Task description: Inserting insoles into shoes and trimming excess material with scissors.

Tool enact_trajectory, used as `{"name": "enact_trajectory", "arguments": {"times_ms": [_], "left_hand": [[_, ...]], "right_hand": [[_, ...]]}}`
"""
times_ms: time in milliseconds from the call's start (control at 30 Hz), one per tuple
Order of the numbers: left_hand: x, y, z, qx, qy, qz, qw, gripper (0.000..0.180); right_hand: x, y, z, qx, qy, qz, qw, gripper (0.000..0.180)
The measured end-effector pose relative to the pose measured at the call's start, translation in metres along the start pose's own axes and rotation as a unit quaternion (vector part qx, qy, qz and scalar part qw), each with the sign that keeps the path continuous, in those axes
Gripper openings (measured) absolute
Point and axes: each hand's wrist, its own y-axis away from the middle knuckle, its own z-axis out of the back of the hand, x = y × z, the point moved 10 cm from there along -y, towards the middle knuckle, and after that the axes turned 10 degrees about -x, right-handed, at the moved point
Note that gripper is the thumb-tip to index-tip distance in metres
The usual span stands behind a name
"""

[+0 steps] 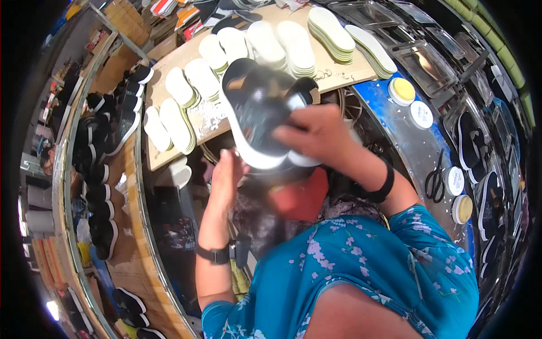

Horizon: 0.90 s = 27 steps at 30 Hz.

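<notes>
Left hand [226, 175]: open palm, fingers spread wide, pressed against the lower left edge of the shoe, gripping nothing.
Right hand [319, 135]: fingers closed over the right side of the shoe, holding it up.
Shoe [257, 116]: black upper with white sole, blurred, tilted, held in the air between both hands, above the near edge of the wooden board.
Wooden board [339, 72]: beyond the shoe, carrying stacks of white insoles [293, 45] from its left end to its far right corner.
Blue bench [381, 99]: right of the board, with round lidded tins [402, 90] and black scissors [435, 181] near its right edge.
</notes>
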Motion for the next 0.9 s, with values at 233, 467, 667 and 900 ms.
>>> {"name": "enact_trajectory", "arguments": {"times_ms": [233, 467, 667, 900], "left_hand": [[0.069, -0.043, 0.037, -0.118, -0.054, 0.021, 0.991, 0.072], [0.021, -0.038, 0.070, -0.215, -0.406, -0.178, 0.870, 0.039], [-0.001, -0.042, 0.012, -0.092, -0.516, -0.118, 0.843, 0.053], [0.022, -0.071, -0.056, -0.068, -0.635, -0.132, 0.758, 0.047]], "right_hand": [[0.022, 0.102, -0.135, 0.200, 0.154, 0.190, 0.949, 0.013], [-0.069, 0.096, -0.023, 0.142, 0.067, -0.092, 0.983, 0.046], [-0.220, 0.225, 0.233, 0.175, 0.585, -0.458, 0.645, 0.024], [-0.256, 0.356, 0.308, 0.166, 0.605, -0.521, 0.579, 0.029]]}}
